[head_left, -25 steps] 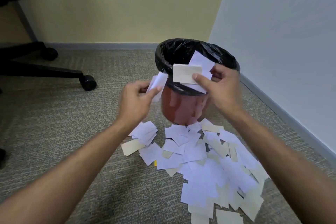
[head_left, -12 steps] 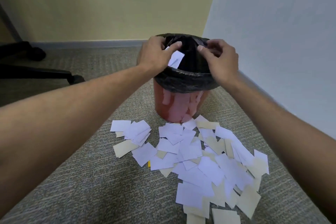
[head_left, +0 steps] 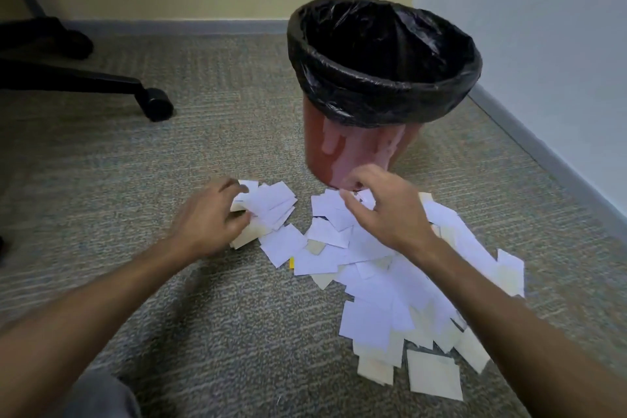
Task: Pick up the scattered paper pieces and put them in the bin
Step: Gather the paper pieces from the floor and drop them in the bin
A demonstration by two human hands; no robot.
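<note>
Underfoot, grey carpet (head_left: 169, 282) fills the corner, an office chair base (head_left: 84, 78) at its left edge. Upright by the wall stands the red bin (head_left: 342, 149) with its black liner (head_left: 383, 95). Scattered paper pieces (head_left: 380, 292) lie just before it. Left hand (head_left: 207, 220) pinches several pieces; right hand (head_left: 386, 210) hovers above, fingers loosely curled, empty.

I can read no writing anywhere: the paper pieces (head_left: 369, 285) under my hands look blank, and the bin (head_left: 342, 153) at the upper right of the frame carries no label or number.
</note>
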